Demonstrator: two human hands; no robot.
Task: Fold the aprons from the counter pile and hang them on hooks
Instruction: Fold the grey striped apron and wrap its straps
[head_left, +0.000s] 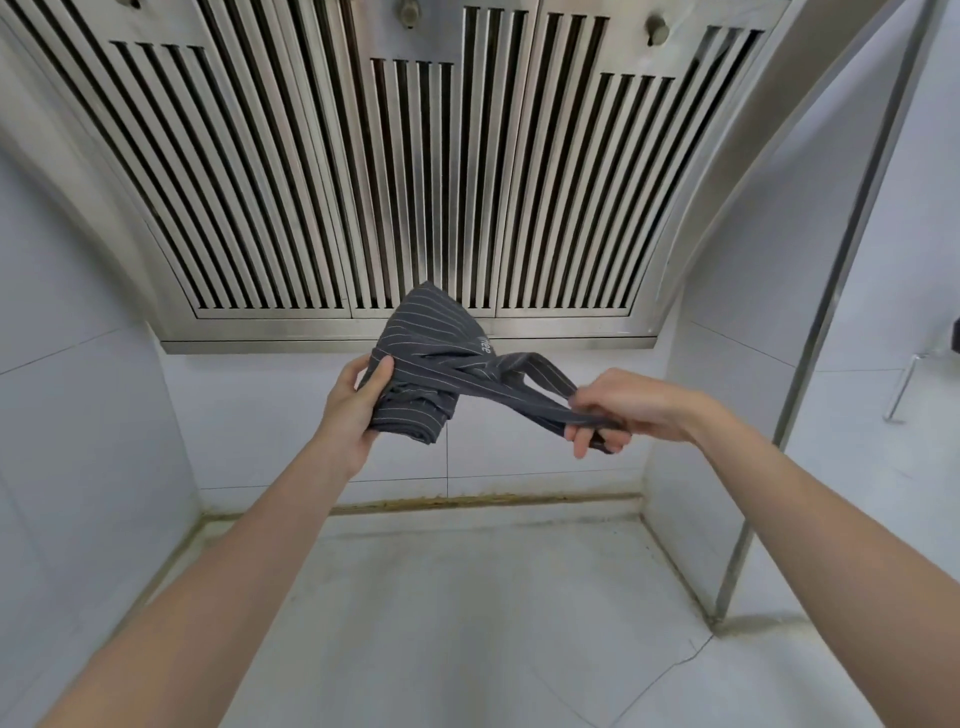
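Dark grey apron w/ thin white pinstripes, folded into a bundle, was held up at frame centre, in front of the slatted stainless-steel vent hood. Left hand gripped the bundle, thumb curled over the front. Right hand, centre-right, pinched the apron's strap, fingers curled round it, strap pulled taut btwn both hands. White tiled counter lay below.

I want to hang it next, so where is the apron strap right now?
In the head view, the strap stretches right of centre from the bundled apron in the left hand to the right hand, below the vent grille.
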